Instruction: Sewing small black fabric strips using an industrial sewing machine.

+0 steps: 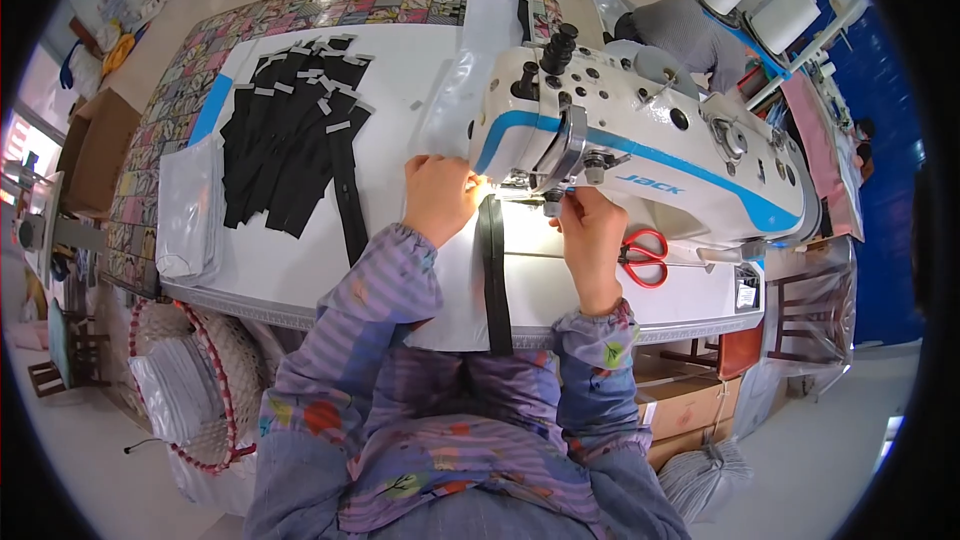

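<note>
The broad white table (395,125) carries a white-and-blue sewing machine (640,155) toward its right edge. Toward the left edge lies a fanned pile of flat black strips (285,145). One long black strip (494,275) runs from beneath the machine's head over the front edge. Either side, the left hand (439,202) has bunched fingers, the right hand (593,245) curled ones; what they pinch is hidden. Red-handled scissors (656,262) lie near the front edge.

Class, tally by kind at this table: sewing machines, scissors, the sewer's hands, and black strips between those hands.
White, blue-striped sewing machine: 1
Red-handled metal scissors: 1
Bare left hand and right hand: 2
Long, flat black strip: 1
Total: 5
</note>
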The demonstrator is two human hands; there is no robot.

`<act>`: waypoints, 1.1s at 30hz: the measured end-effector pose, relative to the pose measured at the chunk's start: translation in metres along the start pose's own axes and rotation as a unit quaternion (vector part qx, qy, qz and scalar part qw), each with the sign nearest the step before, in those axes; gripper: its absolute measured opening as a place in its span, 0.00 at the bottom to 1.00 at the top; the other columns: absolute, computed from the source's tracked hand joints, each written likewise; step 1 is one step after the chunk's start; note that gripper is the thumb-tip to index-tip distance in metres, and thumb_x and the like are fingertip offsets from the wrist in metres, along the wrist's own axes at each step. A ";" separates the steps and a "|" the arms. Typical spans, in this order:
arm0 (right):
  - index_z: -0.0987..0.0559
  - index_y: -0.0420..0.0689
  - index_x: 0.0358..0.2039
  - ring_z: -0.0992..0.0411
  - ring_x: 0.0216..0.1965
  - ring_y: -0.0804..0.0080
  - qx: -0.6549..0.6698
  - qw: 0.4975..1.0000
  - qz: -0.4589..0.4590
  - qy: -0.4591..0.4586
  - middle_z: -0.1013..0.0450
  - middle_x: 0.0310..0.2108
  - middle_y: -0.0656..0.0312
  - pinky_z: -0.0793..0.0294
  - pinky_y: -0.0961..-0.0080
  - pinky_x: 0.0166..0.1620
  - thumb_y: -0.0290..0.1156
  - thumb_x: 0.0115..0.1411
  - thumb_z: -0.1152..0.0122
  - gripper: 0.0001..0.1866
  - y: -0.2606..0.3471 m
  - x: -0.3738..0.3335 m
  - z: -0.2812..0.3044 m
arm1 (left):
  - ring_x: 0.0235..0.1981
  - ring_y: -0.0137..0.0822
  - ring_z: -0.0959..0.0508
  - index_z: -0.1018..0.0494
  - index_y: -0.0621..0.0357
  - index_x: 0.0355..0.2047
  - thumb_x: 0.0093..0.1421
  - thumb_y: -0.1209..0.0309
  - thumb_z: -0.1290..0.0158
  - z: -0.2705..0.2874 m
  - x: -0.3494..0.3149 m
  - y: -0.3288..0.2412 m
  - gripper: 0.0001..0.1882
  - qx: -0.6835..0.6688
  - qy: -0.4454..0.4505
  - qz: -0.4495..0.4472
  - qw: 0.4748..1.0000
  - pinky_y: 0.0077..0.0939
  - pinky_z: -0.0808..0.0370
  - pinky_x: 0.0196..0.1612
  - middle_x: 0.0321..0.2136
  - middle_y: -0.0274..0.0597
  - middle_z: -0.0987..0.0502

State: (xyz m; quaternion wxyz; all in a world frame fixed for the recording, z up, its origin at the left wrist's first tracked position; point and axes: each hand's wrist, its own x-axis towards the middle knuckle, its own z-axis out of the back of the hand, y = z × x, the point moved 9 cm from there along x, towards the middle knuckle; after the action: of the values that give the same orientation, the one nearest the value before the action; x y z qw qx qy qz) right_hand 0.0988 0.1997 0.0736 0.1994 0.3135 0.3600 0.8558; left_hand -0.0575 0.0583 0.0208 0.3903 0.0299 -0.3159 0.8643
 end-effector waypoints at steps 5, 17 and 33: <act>0.23 0.35 0.43 0.23 0.21 0.69 -0.070 0.993 -0.036 0.088 0.24 0.22 0.56 0.29 0.74 0.25 0.26 0.61 0.32 0.13 0.011 -0.017 -0.019 | 0.36 0.45 0.20 0.16 0.52 0.27 0.56 0.63 0.39 -0.002 0.002 0.001 0.08 0.008 -0.007 -0.007 1.000 0.44 0.34 0.52 0.25 0.40 0.18; 0.31 0.42 0.49 0.30 0.27 0.84 0.396 0.856 -0.271 0.192 0.28 0.27 0.67 0.30 0.83 0.28 0.19 0.63 0.36 0.17 0.023 -0.093 -0.043 | 0.45 0.47 0.23 0.22 0.56 0.40 0.50 0.78 0.41 0.047 -0.066 -0.065 0.15 -0.093 -0.013 -0.205 0.974 0.40 0.25 0.48 0.44 0.39 0.26; 0.19 0.43 0.47 0.28 0.46 0.55 -0.052 0.984 0.129 0.107 0.24 0.45 0.61 0.31 0.54 0.54 0.24 0.53 0.35 0.18 0.057 -0.088 -0.055 | 0.45 0.41 0.23 0.20 0.56 0.42 0.59 0.69 0.44 0.040 -0.074 -0.058 0.12 0.011 0.066 -0.206 0.976 0.36 0.25 0.45 0.40 0.39 0.24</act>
State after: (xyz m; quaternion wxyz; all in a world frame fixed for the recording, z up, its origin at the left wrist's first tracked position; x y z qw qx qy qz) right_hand 0.1190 0.0853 0.0511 0.0640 0.2528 0.2907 0.9206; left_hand 0.0261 0.0156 0.0611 0.5798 0.0416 -0.2665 0.7688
